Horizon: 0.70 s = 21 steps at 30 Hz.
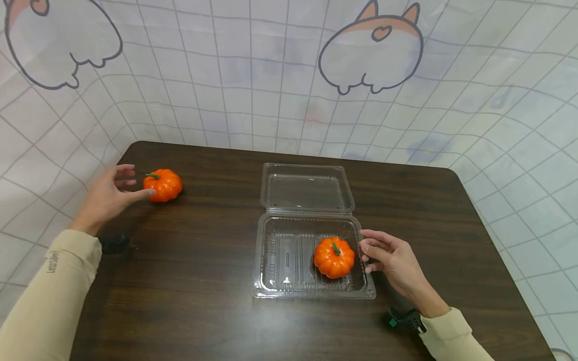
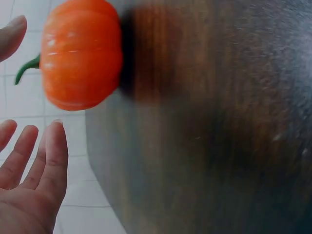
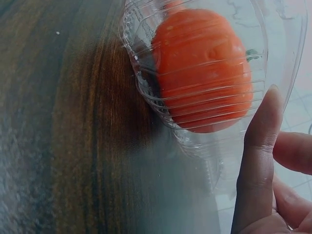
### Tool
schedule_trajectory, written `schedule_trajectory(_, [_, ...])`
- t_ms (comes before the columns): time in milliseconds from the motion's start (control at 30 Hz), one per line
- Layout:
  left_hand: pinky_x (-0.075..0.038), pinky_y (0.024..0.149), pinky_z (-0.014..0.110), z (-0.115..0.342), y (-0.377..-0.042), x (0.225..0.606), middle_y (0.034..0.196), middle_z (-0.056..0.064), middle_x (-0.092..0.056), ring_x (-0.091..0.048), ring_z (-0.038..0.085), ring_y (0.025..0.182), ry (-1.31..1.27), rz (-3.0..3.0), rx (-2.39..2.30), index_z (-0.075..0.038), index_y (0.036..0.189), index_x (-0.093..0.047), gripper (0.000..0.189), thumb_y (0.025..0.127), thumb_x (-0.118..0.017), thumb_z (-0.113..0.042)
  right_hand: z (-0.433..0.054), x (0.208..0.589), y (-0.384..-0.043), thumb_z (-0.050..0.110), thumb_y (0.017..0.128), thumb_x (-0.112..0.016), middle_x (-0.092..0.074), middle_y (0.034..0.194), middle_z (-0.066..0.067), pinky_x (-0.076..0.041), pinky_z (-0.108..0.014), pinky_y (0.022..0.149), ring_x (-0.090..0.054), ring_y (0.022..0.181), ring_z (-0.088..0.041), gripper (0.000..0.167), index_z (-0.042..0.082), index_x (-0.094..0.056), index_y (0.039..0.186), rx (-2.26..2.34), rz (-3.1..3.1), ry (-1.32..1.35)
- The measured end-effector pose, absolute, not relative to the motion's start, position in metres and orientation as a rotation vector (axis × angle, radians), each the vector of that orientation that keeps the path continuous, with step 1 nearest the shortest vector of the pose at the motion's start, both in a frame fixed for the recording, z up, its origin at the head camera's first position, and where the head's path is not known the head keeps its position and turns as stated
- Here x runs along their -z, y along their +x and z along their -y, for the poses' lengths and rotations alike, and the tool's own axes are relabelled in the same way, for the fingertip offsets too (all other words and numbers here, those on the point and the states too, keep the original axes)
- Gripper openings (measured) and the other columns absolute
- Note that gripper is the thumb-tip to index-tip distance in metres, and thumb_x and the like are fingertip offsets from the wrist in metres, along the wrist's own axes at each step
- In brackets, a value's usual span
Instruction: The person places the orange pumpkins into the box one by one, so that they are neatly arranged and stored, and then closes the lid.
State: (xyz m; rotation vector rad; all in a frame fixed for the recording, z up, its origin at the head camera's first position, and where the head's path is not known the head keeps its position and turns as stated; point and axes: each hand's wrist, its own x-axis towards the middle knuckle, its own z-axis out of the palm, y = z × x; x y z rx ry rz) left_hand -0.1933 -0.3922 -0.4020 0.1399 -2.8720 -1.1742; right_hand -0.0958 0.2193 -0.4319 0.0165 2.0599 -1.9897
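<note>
At the clear container's (image 1: 289,240) right rim, the right hand (image 1: 397,260) has its fingertips against the plastic; whether it pinches or merely steadies the rim, we cannot tell. Just inside that wall, in the right half of the base, sits the boxed pumpkin (image 1: 333,260), upright. Farther out and well to the left, the left hand (image 1: 108,195) is spread, thumb apart from fingers, gripping nothing. Key relation, we judge: the other pumpkin (image 1: 164,186) stands on the surface (image 1: 203,281) just right of this hand, partly across the gap between thumb and fingers. Squat and round, it offers no marked long axis; stem up. Left hand is by far the nearer. Beyond the base, the lid (image 1: 307,189) lies folded back.

Limits, near to far: the right wrist view shows the boxed pumpkin only through ribbed plastic, stem blurred; an orange patch (image 3: 174,6) at the top edge may be reflection. Dark item (image 1: 115,244) by the left wrist: unidentified. Left wrist view cuts off the thumb; from the head it overlaps the pumpkin's edge, so we cannot confirm contact.
</note>
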Motion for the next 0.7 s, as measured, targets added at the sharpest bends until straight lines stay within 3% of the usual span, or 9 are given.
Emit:
schedule_trajectory(100, [-0.038,0.073,-0.001,0.391,-0.193,0.408,0.15,0.026,-0.047,-0.052,0.0,0.106,0.132,2.86,1.209,-0.001,0.155,-0.036,0.09,0.089,-0.081,-0.043,-0.219,0.432,-0.096,0.011,0.1,-0.068,-0.074,0.099,0.009,-0.064,-0.026,0.065,-0.067,0.076,-0.008,0.055,-0.01,-0.045,0.146,1.986,-2.063,0.026])
schedule_trajectory(167, [-0.037,0.073,-0.001,0.389,-0.193,0.412,0.15,0.026,-0.048,-0.049,-0.003,0.105,0.125,2.863,1.207,-0.001,0.155,-0.036,0.091,0.088,-0.082,-0.043,-0.219,0.432,-0.096,0.011,0.1,-0.068,-0.074,0.099,0.009,-0.064,-0.026,0.065,-0.067,0.076,-0.008,0.055,-0.01,-0.045,0.146,1.985,-2.063,0.031])
schedule_trajectory(300, [-0.035,0.078,0.003,0.386,-0.195,0.417,0.152,0.025,-0.047,-0.056,0.021,0.119,0.132,2.874,1.198,-0.002,0.155,-0.036,0.094,0.087,-0.082,-0.046,-0.219,0.432,-0.096,0.011,0.1,-0.068,-0.074,0.099,0.009,-0.064,-0.026,0.065,-0.067,0.076,-0.008,0.055,-0.01,-0.045,0.146,1.987,-2.057,0.035])
schedule_trajectory(400, [-0.042,0.088,0.016,0.384,-0.198,0.42,0.152,0.027,-0.046,-0.052,0.039,0.13,0.145,2.889,1.184,-0.001,0.156,-0.034,0.096,0.087,-0.082,-0.048,-0.22,0.431,-0.096,0.01,0.1,-0.068,-0.074,0.099,0.009,-0.063,-0.025,0.065,-0.067,0.076,-0.008,0.055,-0.011,-0.045,0.145,1.991,-2.051,0.037])
schedule_trajectory(467, [-0.048,0.098,0.034,0.384,-0.199,0.422,0.152,0.03,-0.045,-0.05,0.045,0.133,0.152,2.904,1.176,0.001,0.157,-0.032,0.097,0.088,-0.081,-0.049,-0.22,0.431,-0.096,0.01,0.1,-0.068,-0.074,0.099,0.009,-0.063,-0.025,0.065,-0.067,0.076,-0.008,0.054,-0.01,-0.046,0.145,1.994,-2.049,0.036])
schedule_trajectory(567, [-0.044,0.107,0.061,0.384,-0.2,0.424,0.152,0.032,-0.044,-0.048,0.048,0.134,0.165,2.915,1.178,0.002,0.156,-0.031,0.097,0.089,-0.078,-0.05,-0.22,0.431,-0.096,0.01,0.1,-0.068,-0.074,0.099,0.009,-0.063,-0.024,0.064,-0.067,0.076,-0.007,0.053,-0.01,-0.046,0.144,2.002,-2.044,0.029])
schedule_trajectory(700, [-0.042,0.108,0.064,0.382,-0.2,0.426,0.15,0.032,-0.046,-0.048,0.048,0.134,0.177,2.914,1.168,0.002,0.154,-0.036,0.091,0.091,-0.077,-0.049,-0.221,0.43,-0.096,0.01,0.101,-0.067,-0.074,0.1,0.009,-0.062,-0.024,0.063,-0.067,0.076,-0.007,0.051,-0.009,-0.047,0.144,2.008,-2.04,0.02])
